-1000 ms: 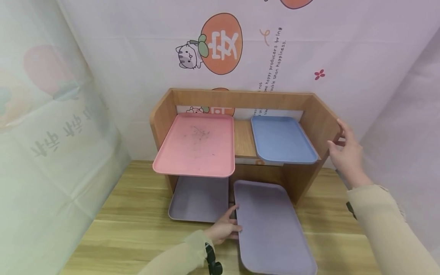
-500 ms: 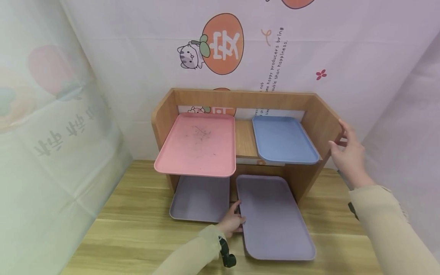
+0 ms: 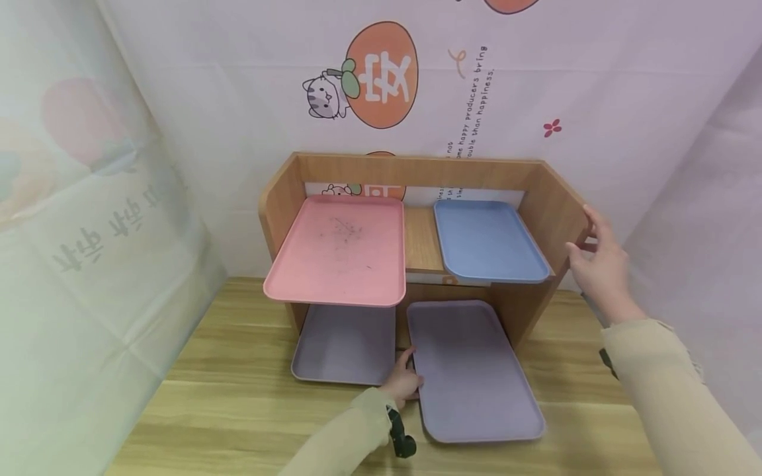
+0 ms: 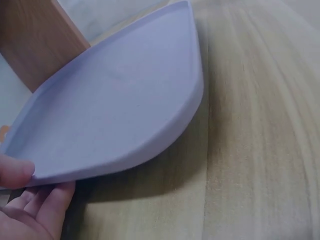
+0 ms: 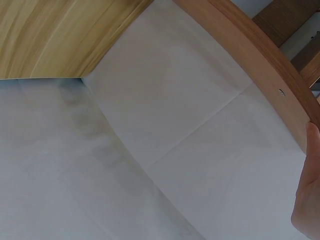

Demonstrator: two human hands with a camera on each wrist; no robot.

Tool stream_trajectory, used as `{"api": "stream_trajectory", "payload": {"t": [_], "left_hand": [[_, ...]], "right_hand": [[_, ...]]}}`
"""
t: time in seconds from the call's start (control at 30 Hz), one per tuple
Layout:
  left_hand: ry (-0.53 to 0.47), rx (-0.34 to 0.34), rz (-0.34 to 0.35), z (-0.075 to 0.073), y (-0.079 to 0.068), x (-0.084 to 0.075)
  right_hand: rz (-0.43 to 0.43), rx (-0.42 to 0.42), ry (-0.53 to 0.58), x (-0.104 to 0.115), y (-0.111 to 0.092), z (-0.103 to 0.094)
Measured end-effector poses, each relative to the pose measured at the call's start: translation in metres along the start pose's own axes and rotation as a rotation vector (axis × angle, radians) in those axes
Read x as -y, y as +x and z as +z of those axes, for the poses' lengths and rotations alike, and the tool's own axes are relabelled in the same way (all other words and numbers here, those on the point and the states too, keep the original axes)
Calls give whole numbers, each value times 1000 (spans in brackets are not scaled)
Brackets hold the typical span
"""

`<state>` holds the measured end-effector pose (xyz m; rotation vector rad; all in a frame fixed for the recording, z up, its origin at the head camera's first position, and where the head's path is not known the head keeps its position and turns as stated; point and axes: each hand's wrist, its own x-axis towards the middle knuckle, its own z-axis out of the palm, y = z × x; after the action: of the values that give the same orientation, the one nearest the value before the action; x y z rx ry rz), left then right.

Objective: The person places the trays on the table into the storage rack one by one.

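A light purple tray [image 3: 476, 370] lies partly inside the lower right of a wooden shelf [image 3: 423, 170], its near end sticking out over the table. My left hand [image 3: 402, 383] pinches its left rim; the left wrist view shows the thumb [image 4: 15, 171] on top and fingers [image 4: 54, 207] curled beneath. There the near corner of the tray is raised off the tabletop. My right hand [image 3: 602, 270] grips the front edge of the shelf's right side panel [image 3: 556, 205]. In the right wrist view only part of that hand [image 5: 309, 185] shows against the wood.
On the upper shelf sit a pink tray [image 3: 342, 258] with dark marks, left, and a blue tray [image 3: 491, 241], right. Another purple tray [image 3: 348, 347] occupies the lower left. A printed cloth [image 3: 238, 99] hangs behind, above the wood-grain table [image 3: 238, 396].
The purple tray on the right has slid farther back into the lower shelf, my left hand moving with it. My right hand keeps its place on the side panel.
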<state>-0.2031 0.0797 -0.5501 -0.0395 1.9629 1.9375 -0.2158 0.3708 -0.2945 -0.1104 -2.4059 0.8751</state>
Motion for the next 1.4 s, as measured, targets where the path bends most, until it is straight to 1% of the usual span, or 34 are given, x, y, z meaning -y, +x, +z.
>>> {"api": "stream_trajectory", "payload": {"t": [0.13, 0.23, 0.33, 0.43, 0.5, 0.63, 0.73, 0.8, 0.9, 0.97, 1.1, 1.17, 1.27, 1.4], "left_hand": [[10, -72, 56, 3, 5, 1], [11, -110, 81, 5, 8, 0], [32, -138, 105, 6, 9, 0], [36, -132, 120, 6, 10, 2], [7, -96, 115, 5, 11, 4], [-158, 53, 43, 1, 9, 6], [-231, 135, 1, -2, 7, 7], [-238, 155, -11, -5, 5, 8], [-228, 169, -25, -9, 2, 11], [-229, 184, -55, -11, 0, 13], [-238, 265, -130, -13, -9, 15], [-240, 303, -157, -14, -14, 16], [-238, 340, -163, -15, -20, 20], [-236, 367, -152, -18, -23, 24]], "right_hand": [[-10, -10, 15, 2, 0, 0], [-14, -17, 14, 3, -1, 0], [-21, -25, 14, 4, -2, 0], [-25, -16, 24, 3, -3, 0], [-24, -8, 30, 3, -3, 0], [-19, 5, 31, 3, -2, 0], [-20, 7, 33, 4, -1, 0], [-24, 1, 36, 4, -2, 0], [-32, -9, 40, 4, -3, 0], [-34, -8, 35, 4, -3, 0], [-21, 12, 21, 2, -2, 0], [-14, 21, 16, 0, -1, 1], [-5, 20, 15, -1, -1, 1], [-2, 18, 10, -1, 0, 2]]}}
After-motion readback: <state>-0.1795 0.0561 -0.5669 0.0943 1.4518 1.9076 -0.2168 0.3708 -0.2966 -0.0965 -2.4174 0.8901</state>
